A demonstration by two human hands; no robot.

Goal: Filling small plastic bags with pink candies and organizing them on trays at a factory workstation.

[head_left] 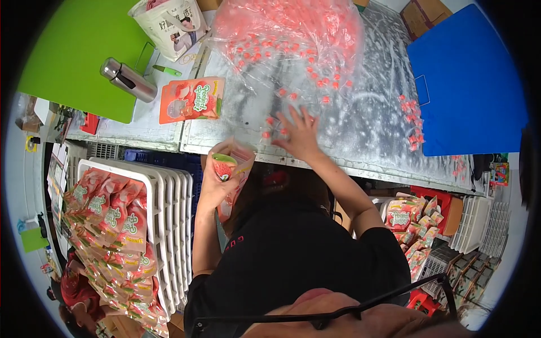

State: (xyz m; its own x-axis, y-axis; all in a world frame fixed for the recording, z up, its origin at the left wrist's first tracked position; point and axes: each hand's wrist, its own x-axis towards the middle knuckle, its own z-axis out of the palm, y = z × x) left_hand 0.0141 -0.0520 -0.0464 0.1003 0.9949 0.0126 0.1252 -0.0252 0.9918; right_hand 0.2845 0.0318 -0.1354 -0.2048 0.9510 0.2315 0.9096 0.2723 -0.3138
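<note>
My left hand (213, 188) is closed around an upright pink pouch (246, 159) just off the table's front edge. The pouch's top is spread, and a red and green watermelon-patterned piece (225, 165) shows by my fingers; I cannot tell if it is part of the pouch or separate. With fingers spread, my right hand (301, 137) reaches over the metal table among small red wrapped candies (266, 134). Whether a candy is under its fingertips is hidden. Farther back, a large clear plastic sheet or bag (287, 28) holds many more candies, some spilling toward me.
On the table's left lie a flat pink pouch (191, 100), a steel thermos (131, 80), a green-handled knife (167, 70) and a white tote bag (172, 28). A blue board (468, 84) stands right, a green one (67, 56) left. White crates (174, 197) with filled pouches flank me.
</note>
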